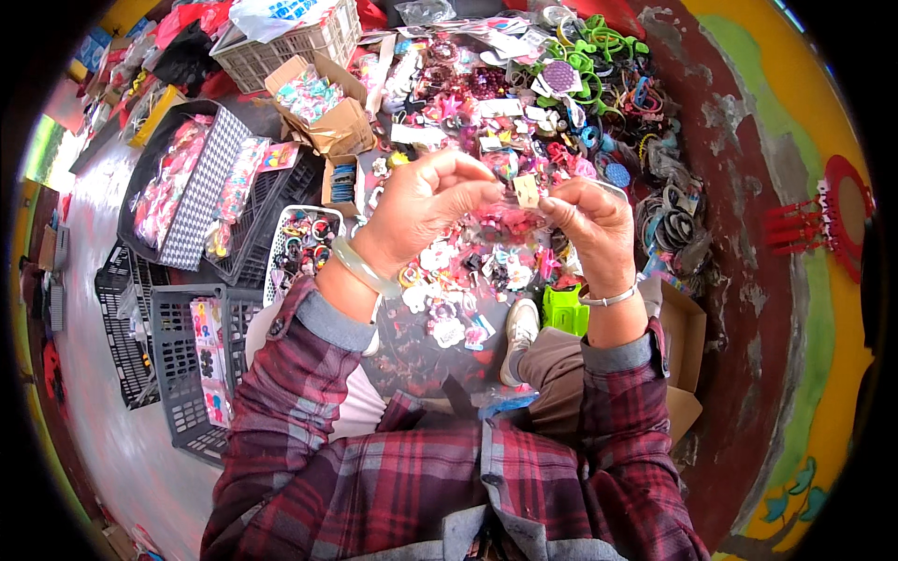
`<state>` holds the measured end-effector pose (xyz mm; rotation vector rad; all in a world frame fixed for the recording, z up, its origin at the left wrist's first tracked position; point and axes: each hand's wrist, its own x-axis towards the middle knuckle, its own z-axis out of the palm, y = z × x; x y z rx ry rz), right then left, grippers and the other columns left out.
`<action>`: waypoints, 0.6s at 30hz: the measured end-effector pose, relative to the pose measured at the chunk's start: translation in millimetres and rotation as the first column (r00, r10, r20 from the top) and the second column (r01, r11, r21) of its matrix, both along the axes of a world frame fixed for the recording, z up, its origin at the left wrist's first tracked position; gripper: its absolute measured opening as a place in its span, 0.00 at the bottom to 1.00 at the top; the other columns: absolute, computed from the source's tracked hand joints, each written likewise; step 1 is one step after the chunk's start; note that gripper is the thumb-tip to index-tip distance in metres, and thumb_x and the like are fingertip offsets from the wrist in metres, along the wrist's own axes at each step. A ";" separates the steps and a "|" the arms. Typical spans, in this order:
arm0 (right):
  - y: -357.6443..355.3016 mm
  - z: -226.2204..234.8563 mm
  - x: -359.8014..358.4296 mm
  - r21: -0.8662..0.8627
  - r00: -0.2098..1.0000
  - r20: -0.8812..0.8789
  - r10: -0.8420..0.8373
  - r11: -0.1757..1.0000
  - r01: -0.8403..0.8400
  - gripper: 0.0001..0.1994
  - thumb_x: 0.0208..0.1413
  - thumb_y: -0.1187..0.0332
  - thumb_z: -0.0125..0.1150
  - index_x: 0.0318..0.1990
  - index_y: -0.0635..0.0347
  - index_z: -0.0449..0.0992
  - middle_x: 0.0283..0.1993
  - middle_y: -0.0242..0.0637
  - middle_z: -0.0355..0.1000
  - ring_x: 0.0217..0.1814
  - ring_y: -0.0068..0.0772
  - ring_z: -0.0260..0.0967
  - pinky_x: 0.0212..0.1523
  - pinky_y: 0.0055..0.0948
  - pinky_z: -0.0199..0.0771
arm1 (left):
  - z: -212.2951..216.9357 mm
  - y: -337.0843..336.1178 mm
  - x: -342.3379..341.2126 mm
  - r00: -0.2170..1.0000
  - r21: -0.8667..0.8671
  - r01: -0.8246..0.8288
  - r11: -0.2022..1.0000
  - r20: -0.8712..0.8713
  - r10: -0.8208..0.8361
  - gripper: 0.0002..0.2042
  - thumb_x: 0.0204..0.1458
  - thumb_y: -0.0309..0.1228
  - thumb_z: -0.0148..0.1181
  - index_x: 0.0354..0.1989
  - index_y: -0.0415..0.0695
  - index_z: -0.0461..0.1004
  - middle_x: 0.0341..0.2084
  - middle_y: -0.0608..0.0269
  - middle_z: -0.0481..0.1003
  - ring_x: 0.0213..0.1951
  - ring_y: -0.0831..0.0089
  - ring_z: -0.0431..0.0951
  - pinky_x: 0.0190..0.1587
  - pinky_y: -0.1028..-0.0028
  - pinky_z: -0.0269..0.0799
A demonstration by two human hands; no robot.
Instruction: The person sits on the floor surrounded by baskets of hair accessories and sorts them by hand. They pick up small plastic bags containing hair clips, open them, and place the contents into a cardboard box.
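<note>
Both my hands are raised in front of me over a heap of hair accessories [447,280]. A small cream-yellow card [527,191] stands between my fingertips. My right hand [599,234] pinches the card's lower right edge with thumb and fingers. On the card's other side, my left hand [412,206] is closed in a pinch, thumb against fingers; what lies in that pinch is too small to make out. Beneath the hands lie white flower-shaped pieces and pink and red trinkets.
Green and dark headbands [599,56] pile up at the back right. To the left stand a cardboard box [351,131] of small packets, a white basket [281,238], and a grey plastic crate [173,323]. A bright green container [565,310] sits by my right leg, beside an open carton [687,341].
</note>
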<state>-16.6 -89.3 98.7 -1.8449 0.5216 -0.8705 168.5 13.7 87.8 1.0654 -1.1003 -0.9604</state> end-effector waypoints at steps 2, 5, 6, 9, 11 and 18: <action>5.9 3.8 2.0 0.020 0.995 -0.081 0.059 0.998 -0.058 0.04 0.43 0.72 0.65 0.25 0.62 0.76 0.23 0.32 0.70 0.28 0.23 0.66 0.30 0.23 0.65 | 4.9 1.6 5.6 0.953 0.088 0.058 0.994 0.290 -0.082 0.08 0.49 0.27 0.59 0.35 0.37 0.74 0.35 0.63 0.74 0.35 0.75 0.75 0.41 0.77 0.68; 9.9 1.1 7.2 -0.157 0.978 -0.192 0.080 0.981 -0.111 0.06 0.45 0.73 0.64 0.23 0.64 0.74 0.24 0.32 0.69 0.27 0.21 0.64 0.28 0.21 0.63 | -7.3 -1.4 3.2 0.848 -0.082 0.161 0.984 0.521 -0.095 0.07 0.48 0.26 0.59 0.34 0.37 0.75 0.34 0.65 0.74 0.35 0.77 0.74 0.39 0.77 0.68; 7.9 -4.8 7.3 -0.186 0.978 -0.176 0.109 0.972 -0.142 0.06 0.44 0.72 0.64 0.23 0.64 0.74 0.24 0.32 0.68 0.27 0.21 0.64 0.28 0.22 0.63 | -13.8 -2.3 -0.3 0.899 -0.067 0.206 0.976 0.407 -0.162 0.08 0.49 0.30 0.58 0.31 0.37 0.75 0.26 0.62 0.75 0.31 0.77 0.73 0.34 0.77 0.68; 8.0 -4.3 8.6 -0.166 0.974 -0.186 0.126 0.973 -0.157 0.05 0.41 0.72 0.66 0.24 0.61 0.77 0.22 0.35 0.71 0.26 0.28 0.66 0.29 0.25 0.64 | -16.7 4.6 -4.1 0.941 0.225 0.318 0.921 0.042 -0.335 0.09 0.51 0.30 0.56 0.32 0.36 0.75 0.24 0.64 0.75 0.29 0.80 0.73 0.32 0.77 0.68; 8.8 -4.3 7.4 -0.009 0.980 -0.187 0.072 0.997 -0.075 0.04 0.43 0.72 0.65 0.24 0.61 0.77 0.21 0.30 0.71 0.25 0.22 0.65 0.27 0.25 0.63 | -17.1 3.0 -1.0 0.934 0.221 0.304 0.927 0.121 -0.336 0.09 0.52 0.30 0.55 0.34 0.36 0.75 0.26 0.65 0.76 0.30 0.81 0.73 0.33 0.79 0.68; -11.1 -28.1 2.8 0.680 0.968 0.123 -0.219 0.729 0.078 0.15 0.56 0.57 0.53 0.35 0.62 0.73 0.30 0.35 0.73 0.30 0.24 0.70 0.33 0.23 0.70 | -14.0 -4.1 -1.3 0.920 0.269 0.068 0.961 -0.389 0.043 0.09 0.54 0.32 0.53 0.32 0.38 0.74 0.26 0.65 0.75 0.28 0.82 0.74 0.30 0.81 0.70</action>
